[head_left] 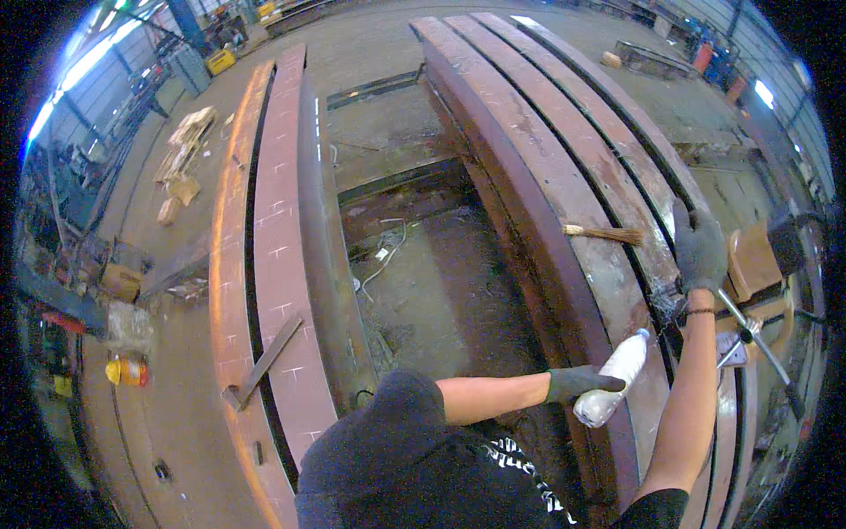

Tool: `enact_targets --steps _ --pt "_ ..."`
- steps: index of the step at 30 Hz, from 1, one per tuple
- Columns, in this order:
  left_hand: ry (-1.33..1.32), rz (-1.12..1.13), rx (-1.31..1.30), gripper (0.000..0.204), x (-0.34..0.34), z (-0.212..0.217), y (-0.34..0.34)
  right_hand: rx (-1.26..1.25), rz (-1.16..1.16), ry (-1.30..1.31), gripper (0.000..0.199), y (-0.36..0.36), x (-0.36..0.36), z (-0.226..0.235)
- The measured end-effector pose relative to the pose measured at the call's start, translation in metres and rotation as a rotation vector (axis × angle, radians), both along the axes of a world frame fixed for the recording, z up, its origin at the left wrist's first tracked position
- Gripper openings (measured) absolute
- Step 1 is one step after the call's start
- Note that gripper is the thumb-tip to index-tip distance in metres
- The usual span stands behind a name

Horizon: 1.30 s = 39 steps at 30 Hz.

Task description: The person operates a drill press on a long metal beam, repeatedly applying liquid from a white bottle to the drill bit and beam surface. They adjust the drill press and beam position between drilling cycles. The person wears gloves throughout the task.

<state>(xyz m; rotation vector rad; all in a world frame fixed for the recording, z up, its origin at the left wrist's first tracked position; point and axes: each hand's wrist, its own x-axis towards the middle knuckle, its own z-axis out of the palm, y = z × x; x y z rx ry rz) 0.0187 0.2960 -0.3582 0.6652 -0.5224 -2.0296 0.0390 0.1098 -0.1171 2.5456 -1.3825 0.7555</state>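
My left hand (582, 384), in a dark glove, is closed around the lower part of a white bottle (624, 357) with a pale blue cap. The bottle tilts with its cap up and to the right, above the near steel beam (529, 115). My right hand (701, 251), also gloved, is farther forward over the beams at right. Its fingers stretch away from me, and I see nothing held in it. A brush (604, 234) with a wooden handle and straw-coloured bristles lies across the beam, left of my right hand. A wet, whitish patch (667, 217) shows beside those fingers.
A rusty pair of beams (286, 212) with chalk marks runs along the left, a flat metal bar (269, 361) resting across it. Between the beam groups is a gap with crosspieces. A cardboard box (753, 262) and a metal rod (758, 335) are at right; a yellow container (128, 371) stands at left.
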Motion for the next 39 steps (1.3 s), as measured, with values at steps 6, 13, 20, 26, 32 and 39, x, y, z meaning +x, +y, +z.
enact_targets --steps 6,13,20,26,32,39 --pt "-0.118 0.071 -0.081 0.052 -0.010 -0.012 -0.003 0.087 -0.007 0.254 0.058 -0.010 -0.019 -0.052" --pt "-0.229 0.069 -0.053 0.050 0.027 -0.008 0.001 0.200 0.040 0.362 0.053 -0.008 -0.016 -0.038" --pt "-0.368 0.304 -0.215 0.051 0.045 -0.024 -0.015 -0.766 -0.005 -0.200 0.033 -0.041 -0.297 0.132" --pt "-0.516 0.531 -0.286 0.069 0.106 0.008 -0.059 -0.621 -0.846 0.203 0.043 -0.007 -0.494 -0.064" --pt "-0.877 0.858 -0.391 0.069 0.167 0.076 -0.132 0.265 -0.364 -0.463 0.032 -0.016 -0.395 -0.290" --pt "-1.580 0.948 -0.490 0.104 0.283 0.082 -0.200 0.499 -0.282 -0.909 0.054 -0.032 -0.255 -0.176"
